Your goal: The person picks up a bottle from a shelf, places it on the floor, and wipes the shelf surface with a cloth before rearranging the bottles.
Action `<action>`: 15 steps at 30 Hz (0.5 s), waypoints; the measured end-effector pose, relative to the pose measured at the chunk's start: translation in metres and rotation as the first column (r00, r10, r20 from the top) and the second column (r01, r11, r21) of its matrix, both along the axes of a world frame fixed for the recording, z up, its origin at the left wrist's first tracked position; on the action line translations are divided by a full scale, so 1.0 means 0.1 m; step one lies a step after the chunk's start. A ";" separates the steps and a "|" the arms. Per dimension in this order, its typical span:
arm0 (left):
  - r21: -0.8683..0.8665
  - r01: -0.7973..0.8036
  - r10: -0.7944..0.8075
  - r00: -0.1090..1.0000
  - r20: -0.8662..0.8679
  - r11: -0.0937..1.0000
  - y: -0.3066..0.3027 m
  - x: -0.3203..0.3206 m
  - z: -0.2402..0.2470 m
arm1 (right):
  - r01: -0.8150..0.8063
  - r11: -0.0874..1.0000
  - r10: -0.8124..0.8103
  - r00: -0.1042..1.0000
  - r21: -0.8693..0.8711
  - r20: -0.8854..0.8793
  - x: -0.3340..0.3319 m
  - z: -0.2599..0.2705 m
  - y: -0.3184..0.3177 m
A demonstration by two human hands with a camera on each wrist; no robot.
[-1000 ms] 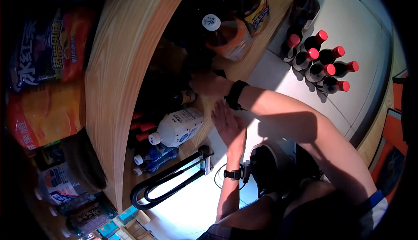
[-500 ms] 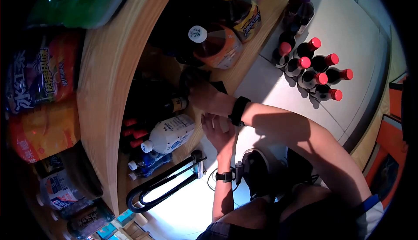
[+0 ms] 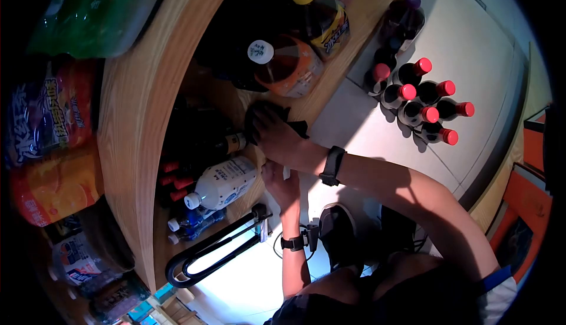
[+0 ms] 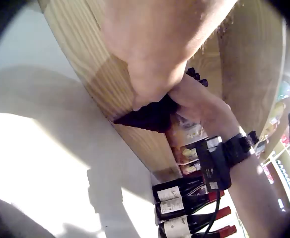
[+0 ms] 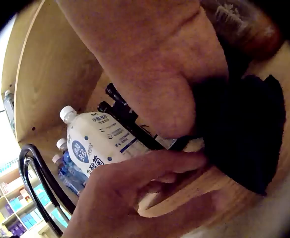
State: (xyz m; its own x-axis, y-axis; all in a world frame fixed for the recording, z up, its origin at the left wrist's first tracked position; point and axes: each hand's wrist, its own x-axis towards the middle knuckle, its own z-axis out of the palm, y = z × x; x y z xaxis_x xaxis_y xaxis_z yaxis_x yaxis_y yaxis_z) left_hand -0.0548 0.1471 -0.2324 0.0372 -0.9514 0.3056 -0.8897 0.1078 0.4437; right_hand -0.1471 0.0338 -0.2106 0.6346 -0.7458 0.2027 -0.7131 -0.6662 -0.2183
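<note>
My right hand [image 3: 283, 142] lies over a bunched black cloth [image 5: 244, 129] on the wooden shelf [image 3: 306, 115], near its front edge. Its thumb is bent in against the cloth, and a pointed corner sticks out past the hand. Beside it, at the shelf's edge, is my left hand [image 3: 280, 183]. In the right wrist view, the left hand's fingers [image 5: 170, 161] are loosely bent, thumb apart, their tips near the right thumb and the cloth. A dark bottle with a pale neck label [image 3: 234, 143] lies close to the right hand, partly in shadow.
A white bottle [image 3: 227, 183], several red-capped bottles [image 3: 171, 180] and small blue bottles [image 3: 191, 225] lie on the shelf. An orange-labelled bottle [image 3: 289, 68] stands beyond the cloth. Wine bottles [image 3: 430, 114] stand on the floor. A black U-shaped lock [image 3: 206, 248] hangs in front.
The right hand has shifted with the cloth toward the shelf's front edge. The left hand's fingers, straight earlier, are now bent. The head view has shifted a little.
</note>
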 end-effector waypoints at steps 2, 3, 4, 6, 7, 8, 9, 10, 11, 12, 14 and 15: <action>-0.001 -0.014 0.014 0.999 0.048 1.000 0.03 0.03 -0.07 | 0.036 0.999 -0.036 0.999 -0.017 0.032 -0.03 0.00 0.04; 0.001 -0.013 0.013 0.999 0.047 1.000 0.03 0.02 -0.05 | -0.026 0.998 0.026 1.000 0.055 0.000 -0.10 0.06 0.04; -0.007 -0.004 0.004 0.999 0.047 1.000 0.03 0.01 -0.03 | -0.088 0.988 0.092 0.995 0.128 -0.028 -0.13 0.10 0.05; -0.019 0.009 -0.009 0.999 0.045 1.000 0.01 0.01 0.00 | -0.068 0.995 0.068 0.998 0.079 0.000 -0.16 0.08 0.11; -0.022 0.016 -0.015 0.998 0.056 1.000 0.01 0.01 0.01 | -0.046 0.998 0.045 0.999 0.031 0.026 -0.17 0.06 0.14; -0.025 0.024 -0.022 0.998 0.067 0.999 0.01 0.00 0.01 | -0.040 0.999 0.039 0.999 0.028 0.020 -0.17 0.04 0.16; -0.027 0.029 -0.028 0.998 0.061 0.999 0.01 0.00 0.02 | -0.023 1.000 0.023 0.999 0.012 0.026 -0.16 0.03 0.19; -0.013 0.033 -0.033 0.999 0.038 0.999 0.01 0.00 0.03 | -0.008 1.000 0.008 0.999 -0.005 0.034 -0.16 0.01 0.22; 0.001 0.036 -0.036 0.999 0.016 0.999 0.01 0.01 0.03 | -0.005 1.000 0.005 1.000 -0.006 0.030 -0.17 -0.02 0.25; 0.002 0.039 -0.039 0.999 0.013 0.999 0.02 0.02 0.01 | -0.017 1.000 0.017 1.000 0.026 0.023 -0.19 -0.01 0.30; -0.008 0.042 -0.043 0.999 -0.030 0.999 0.02 0.03 -0.02 | -0.030 0.998 0.029 0.999 0.055 0.014 -0.24 0.02 0.35; -0.009 0.040 -0.040 0.999 -0.031 0.999 0.03 0.02 -0.01 | -0.039 0.994 0.039 0.999 0.098 0.007 -0.26 0.02 0.37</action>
